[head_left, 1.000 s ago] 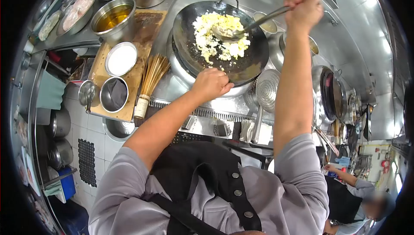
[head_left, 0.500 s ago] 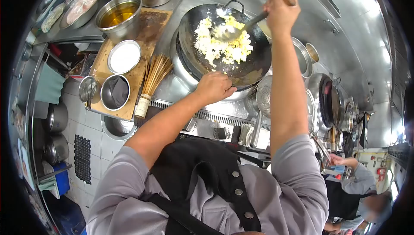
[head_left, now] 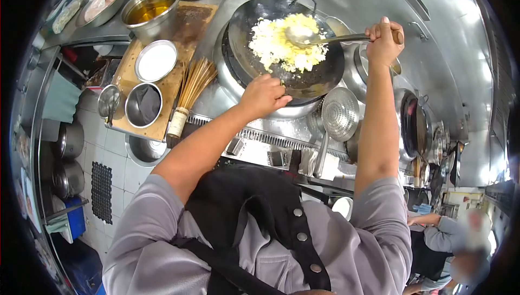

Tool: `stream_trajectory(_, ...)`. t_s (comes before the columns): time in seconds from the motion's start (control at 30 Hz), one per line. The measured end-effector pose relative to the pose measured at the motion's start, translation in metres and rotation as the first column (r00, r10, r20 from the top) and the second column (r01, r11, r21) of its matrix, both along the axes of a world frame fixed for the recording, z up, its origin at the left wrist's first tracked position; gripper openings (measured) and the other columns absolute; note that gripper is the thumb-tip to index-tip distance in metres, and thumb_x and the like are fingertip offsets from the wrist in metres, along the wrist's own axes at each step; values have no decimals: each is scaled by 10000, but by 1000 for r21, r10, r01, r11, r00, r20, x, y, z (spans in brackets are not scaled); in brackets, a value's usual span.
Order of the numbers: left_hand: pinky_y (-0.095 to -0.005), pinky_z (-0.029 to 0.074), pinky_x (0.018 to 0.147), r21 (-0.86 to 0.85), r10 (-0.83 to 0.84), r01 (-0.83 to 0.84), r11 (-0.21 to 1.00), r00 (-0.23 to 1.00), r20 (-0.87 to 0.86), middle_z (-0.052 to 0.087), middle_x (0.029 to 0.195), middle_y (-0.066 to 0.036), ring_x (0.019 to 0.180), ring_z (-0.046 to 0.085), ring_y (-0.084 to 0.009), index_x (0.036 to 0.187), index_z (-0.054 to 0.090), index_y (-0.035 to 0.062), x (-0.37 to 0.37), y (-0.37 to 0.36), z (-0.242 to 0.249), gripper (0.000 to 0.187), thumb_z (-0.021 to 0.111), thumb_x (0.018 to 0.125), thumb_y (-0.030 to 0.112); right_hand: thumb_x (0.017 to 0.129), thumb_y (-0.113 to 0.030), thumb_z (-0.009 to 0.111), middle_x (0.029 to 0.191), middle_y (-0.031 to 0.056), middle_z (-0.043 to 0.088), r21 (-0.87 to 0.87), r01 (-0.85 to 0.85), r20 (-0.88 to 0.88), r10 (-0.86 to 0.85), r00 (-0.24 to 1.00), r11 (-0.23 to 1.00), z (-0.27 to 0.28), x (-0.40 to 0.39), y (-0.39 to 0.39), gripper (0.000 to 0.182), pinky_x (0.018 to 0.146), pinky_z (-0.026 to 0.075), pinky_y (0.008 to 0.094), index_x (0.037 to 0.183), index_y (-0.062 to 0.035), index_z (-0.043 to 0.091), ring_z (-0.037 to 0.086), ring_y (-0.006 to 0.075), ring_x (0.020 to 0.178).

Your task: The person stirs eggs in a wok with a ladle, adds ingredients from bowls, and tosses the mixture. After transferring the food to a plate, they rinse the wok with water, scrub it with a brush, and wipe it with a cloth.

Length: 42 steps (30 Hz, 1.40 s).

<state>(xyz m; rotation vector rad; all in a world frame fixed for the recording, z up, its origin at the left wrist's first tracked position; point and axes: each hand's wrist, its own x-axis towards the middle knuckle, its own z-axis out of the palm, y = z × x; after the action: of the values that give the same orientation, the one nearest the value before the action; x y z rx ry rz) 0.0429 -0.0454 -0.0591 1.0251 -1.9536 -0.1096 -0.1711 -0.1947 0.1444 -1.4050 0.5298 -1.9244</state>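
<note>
Left hand [head_left: 264, 96] is curled at the near edge of the big, round black wok [head_left: 244, 32]. Right hand [head_left: 384, 40] holds the long metal ladle [head_left: 346, 38], which lies left to right. Crumbly yellow-and-white food [head_left: 273, 48] sits left of that hand, in the wok, closer to the left hand.

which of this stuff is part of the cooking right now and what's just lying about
In use:
- wok, left hand at its rim
- ladle, in the right hand
- yellow-and-white food

Seemingly idle:
- bamboo brush
- perforated skimmer
- pot of yellow liquid
</note>
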Motion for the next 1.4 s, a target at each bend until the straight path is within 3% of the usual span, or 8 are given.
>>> stream_trajectory(0.4, -422, 457, 707, 103, -33, 30, 994, 999, 24, 552, 729, -71, 760, 540, -293, 672, 614, 73, 9, -2, 1, 324, 717, 835, 332, 933, -50, 642, 537, 41, 482, -196, -91, -73, 78, 994, 976, 35, -6, 94, 169, 445, 438, 311, 820, -15, 521, 428, 112, 428)
stream_trajectory(0.47, -418, 462, 728, 36, -4, 3, 999, 1000, 29, 557, 734, -73, 761, 541, -296, 674, 613, 69, 4, -1, -1, 328, 713, 840, 333, 924, -58, 667, 544, 49, 500, -127, 102, -91, -114, 989, 987, -3, 5, 75, 183, 448, 436, 303, 814, -16, 528, 439, 112, 432)
stream_trajectory(0.53, -417, 461, 748, 66, 10, -15, 998, 997, 75, 561, 741, -76, 772, 545, -300, 683, 615, 69, 3, 1, 3, 323, 708, 845, 332, 909, -47, 691, 553, 52, 526, 8, -9, -44, 10, 999, 1000, -4, 11, 49, 185, 412, 405, 273, 807, -19, 538, 442, 108, 415)
stream_trajectory(0.67, -425, 456, 759, 90, -23, 20, 996, 999, 32, 580, 764, -80, 791, 554, -305, 712, 639, 73, 7, 3, 0, 301, 700, 858, 329, 886, -14, 705, 583, 54, 562, -219, -108, -79, 93, 993, 970, 21, 41, 93, 176, 415, 395, 248, 807, -25, 549, 493, 99, 455)
stream_trajectory(0.73, -438, 449, 711, 23, -54, 55, 998, 998, -33, 543, 719, -91, 757, 534, -326, 666, 574, 59, 5, 3, 2, 339, 724, 848, 302, 865, -23, 733, 604, 67, 588, -65, -45, -156, 35, 987, 997, -35, 58, 65, 165, 436, 403, 236, 818, -13, 575, 526, 88, 489)
stream_trajectory(0.9, -437, 450, 733, 61, -64, 64, 996, 998, -3, 557, 737, -100, 769, 544, -328, 697, 592, 54, 11, -3, 1, 309, 715, 856, 290, 836, -70, 772, 599, 25, 571, -161, -104, -173, 75, 982, 981, 32, 84, 86, 200, 465, 420, 241, 790, -20, 583, 514, 69, 495)
stream_trajectory(1.27, -434, 471, 761, 98, -51, 46, 994, 998, 45, 600, 763, -79, 804, 578, -309, 757, 672, 72, 10, 1, -1, 267, 700, 857, 318, 893, 9, 682, 569, 46, 544, -142, 96, -332, -138, 933, 985, -18, 94, 40, 136, 472, 418, 271, 806, 10, 577, 484, 97, 470)
stream_trajectory(1.4, -435, 473, 768, 127, -73, 67, 990, 997, 40, 602, 764, -85, 818, 585, -314, 760, 670, 73, 18, -1, -1, 270, 691, 860, 323, 893, -19, 701, 586, 44, 561, -160, 36, -213, -70, 974, 986, 36, 90, 49, 157, 479, 433, 266, 801, 1, 575, 502, 101, 472)
